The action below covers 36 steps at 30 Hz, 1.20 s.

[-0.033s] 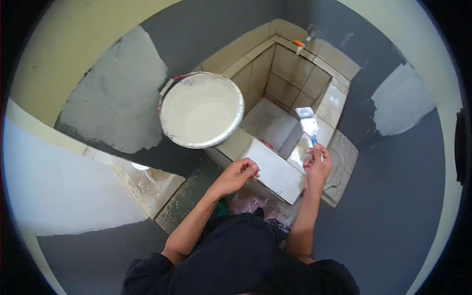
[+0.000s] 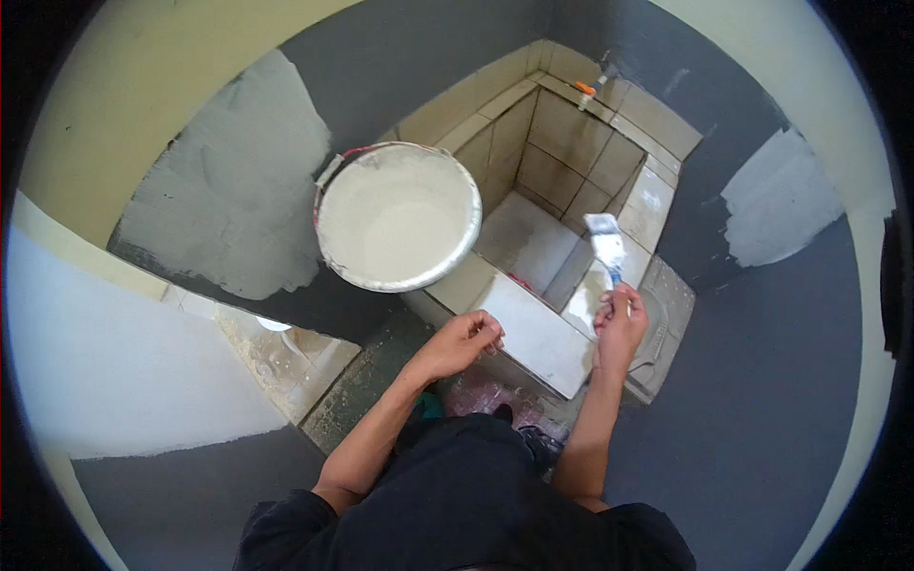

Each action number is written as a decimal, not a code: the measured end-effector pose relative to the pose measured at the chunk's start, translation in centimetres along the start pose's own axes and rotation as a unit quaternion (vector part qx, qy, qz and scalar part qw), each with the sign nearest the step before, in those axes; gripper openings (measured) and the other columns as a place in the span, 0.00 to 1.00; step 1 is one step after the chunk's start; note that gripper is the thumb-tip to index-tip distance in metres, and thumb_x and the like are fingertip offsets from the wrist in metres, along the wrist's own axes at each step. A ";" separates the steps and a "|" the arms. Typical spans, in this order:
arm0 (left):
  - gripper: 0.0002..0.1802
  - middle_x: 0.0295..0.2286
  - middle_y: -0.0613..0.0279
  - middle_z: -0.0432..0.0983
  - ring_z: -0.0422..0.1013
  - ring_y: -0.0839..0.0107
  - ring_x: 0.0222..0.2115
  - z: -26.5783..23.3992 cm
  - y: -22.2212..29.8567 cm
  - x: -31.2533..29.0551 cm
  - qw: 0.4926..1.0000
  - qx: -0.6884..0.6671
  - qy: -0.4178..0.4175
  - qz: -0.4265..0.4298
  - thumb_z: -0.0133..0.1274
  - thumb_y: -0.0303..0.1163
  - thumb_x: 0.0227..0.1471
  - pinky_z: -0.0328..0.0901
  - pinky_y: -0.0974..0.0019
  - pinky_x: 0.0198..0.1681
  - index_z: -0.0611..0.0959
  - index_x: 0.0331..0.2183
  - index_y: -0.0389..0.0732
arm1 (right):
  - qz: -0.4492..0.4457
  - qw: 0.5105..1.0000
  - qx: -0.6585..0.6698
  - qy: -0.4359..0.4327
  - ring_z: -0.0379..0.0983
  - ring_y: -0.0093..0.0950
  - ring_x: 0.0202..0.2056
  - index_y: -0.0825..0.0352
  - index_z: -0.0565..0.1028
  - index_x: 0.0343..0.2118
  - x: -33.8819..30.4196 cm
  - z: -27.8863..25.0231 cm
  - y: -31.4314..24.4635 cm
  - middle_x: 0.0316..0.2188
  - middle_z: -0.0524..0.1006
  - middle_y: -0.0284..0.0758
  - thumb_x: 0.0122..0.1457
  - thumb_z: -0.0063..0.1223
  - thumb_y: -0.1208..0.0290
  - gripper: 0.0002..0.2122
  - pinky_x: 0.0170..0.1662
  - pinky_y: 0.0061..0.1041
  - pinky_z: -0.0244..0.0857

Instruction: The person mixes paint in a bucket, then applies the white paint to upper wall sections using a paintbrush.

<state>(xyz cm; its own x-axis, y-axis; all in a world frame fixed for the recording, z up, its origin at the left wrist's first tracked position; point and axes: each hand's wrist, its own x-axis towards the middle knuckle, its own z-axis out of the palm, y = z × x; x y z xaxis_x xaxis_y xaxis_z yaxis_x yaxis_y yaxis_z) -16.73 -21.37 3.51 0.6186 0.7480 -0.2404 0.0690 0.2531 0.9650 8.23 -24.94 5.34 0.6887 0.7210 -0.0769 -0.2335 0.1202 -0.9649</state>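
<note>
My right hand (image 2: 622, 328) grips a paintbrush (image 2: 607, 247) by its handle. Its bristles and ferrule are coated in white paint, and the head points up and away from me over the right side of a tiled basin (image 2: 564, 152). In front of my body, my left hand (image 2: 459, 344) is closed with curled fingers near a white slab-like ledge (image 2: 538, 333); whether anything small is in it is hidden. A round bucket (image 2: 462, 262) of off-white paint (image 2: 405, 224) rests on the basin's left ledge, beyond my left hand.
An orange-handled tap (image 2: 585, 88) sticks out at the basin's far corner. Right of the basin lies a grey squat toilet (image 2: 664, 324). The dark grey walls (image 2: 762, 381) carry pale patches (image 2: 228, 181) on both sides. A low dark green surface (image 2: 367, 371) lies to the left.
The whole view has shifted very slightly, so bucket and basin sit a little lower and farther right. My right hand with the paintbrush is marginally lower in the picture; both hands stay closed.
</note>
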 end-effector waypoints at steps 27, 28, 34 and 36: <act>0.06 0.32 0.53 0.74 0.71 0.60 0.33 -54.8 9.2 -2.7 0.842 0.313 0.376 0.227 0.51 0.25 0.54 0.65 0.62 0.40 0.78 0.34 0.33 | -0.202 0.472 -0.688 -0.512 0.77 0.43 0.37 0.68 0.78 0.30 -5.2 59.3 15.0 0.32 0.78 0.46 0.47 0.55 0.79 0.06 0.39 0.38 0.72; 0.06 0.32 0.53 0.74 0.71 0.60 0.33 -55.2 9.2 -2.3 0.843 0.313 0.375 0.225 0.51 0.25 0.54 0.65 0.62 0.40 0.78 0.34 0.33 | -0.200 0.472 -0.688 -0.514 0.77 0.43 0.37 0.68 0.78 0.30 -4.8 60.0 16.1 0.32 0.78 0.46 0.47 0.55 0.79 0.06 0.39 0.38 0.72; 0.05 0.33 0.52 0.74 0.72 0.55 0.36 -56.3 9.6 0.7 0.860 0.313 0.330 0.231 0.51 0.25 0.54 0.64 0.58 0.42 0.78 0.34 0.34 | -0.273 0.548 -0.644 -0.459 0.75 0.42 0.43 0.68 0.76 0.33 0.7 62.1 19.2 0.36 0.77 0.44 0.50 0.54 0.78 0.07 0.45 0.36 0.70; 0.07 0.36 0.53 0.75 0.72 0.59 0.39 -57.0 9.1 1.0 0.868 0.318 0.321 0.206 0.51 0.27 0.55 0.65 0.60 0.41 0.79 0.37 0.38 | -0.275 0.521 -0.670 -0.451 0.75 0.41 0.42 0.68 0.76 0.34 1.0 61.8 18.5 0.36 0.77 0.44 0.50 0.53 0.78 0.07 0.44 0.37 0.71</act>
<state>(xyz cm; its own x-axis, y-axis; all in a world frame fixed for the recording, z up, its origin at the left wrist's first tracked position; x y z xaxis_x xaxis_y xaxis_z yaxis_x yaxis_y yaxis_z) -60.12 16.65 6.06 0.1441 0.9340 0.3268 0.4907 -0.3543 0.7961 -37.83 20.21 2.91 -0.3454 0.9294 -0.1304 0.9350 0.3288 -0.1333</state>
